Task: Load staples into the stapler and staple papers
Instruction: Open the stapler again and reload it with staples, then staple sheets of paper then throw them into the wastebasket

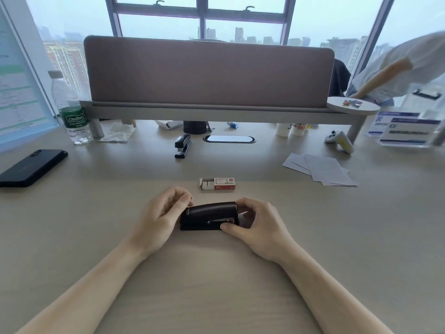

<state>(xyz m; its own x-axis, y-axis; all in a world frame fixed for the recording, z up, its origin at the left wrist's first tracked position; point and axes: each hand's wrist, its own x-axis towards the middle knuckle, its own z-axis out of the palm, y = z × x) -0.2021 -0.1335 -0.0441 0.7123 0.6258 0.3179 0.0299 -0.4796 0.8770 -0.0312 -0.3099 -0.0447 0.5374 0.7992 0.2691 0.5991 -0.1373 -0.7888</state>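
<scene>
Stapler, small and black, lay on its side on the pale counter, near the middle and close to the person. The left hand curled against its left end, fingertips pinched together at the top corner. The right hand was clamped on the right end, thumb under the lower edge and fingers over the top. Just behind it sat an open staple box, its tray slid partly out to the left. Loose papers lay well apart at the right. A second black stapler stood farther back, and a dark phone rested at the left.
</scene>
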